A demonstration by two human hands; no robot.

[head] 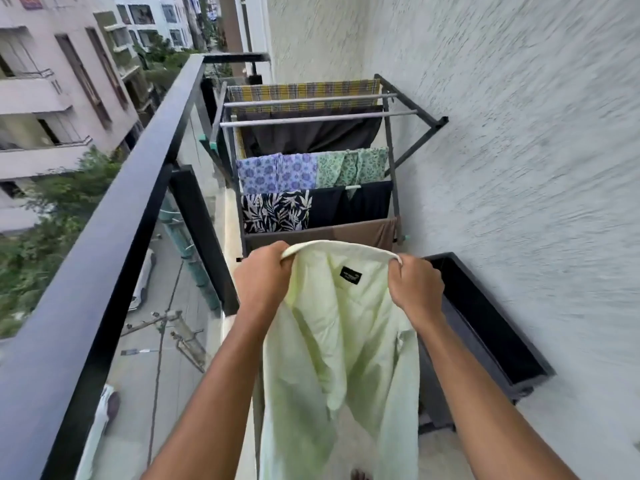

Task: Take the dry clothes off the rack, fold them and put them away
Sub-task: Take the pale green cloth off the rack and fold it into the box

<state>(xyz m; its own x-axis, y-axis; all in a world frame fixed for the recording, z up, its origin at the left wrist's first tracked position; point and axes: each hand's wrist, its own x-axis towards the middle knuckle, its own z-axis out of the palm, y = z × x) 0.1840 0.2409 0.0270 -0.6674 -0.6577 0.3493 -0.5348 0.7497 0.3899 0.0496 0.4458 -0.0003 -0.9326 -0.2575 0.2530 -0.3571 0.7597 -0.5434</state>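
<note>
Pale green shirt (346, 341) off the rack (388, 161), hanging free in front of it, left hand (263, 278) and right hand (415, 285) each clamped on a collar end, probably held spread so it drapes flat, ready for folding.

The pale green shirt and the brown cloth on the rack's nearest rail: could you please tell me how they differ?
The pale green shirt is light; the brown cloth is dark. The shirt is held up by its collar in the grip of the left hand and right hand; the brown cloth hangs draped over the rack. The shirt shows a black label; the brown cloth shows none. Both are plain, unpatterned fabric.
</note>
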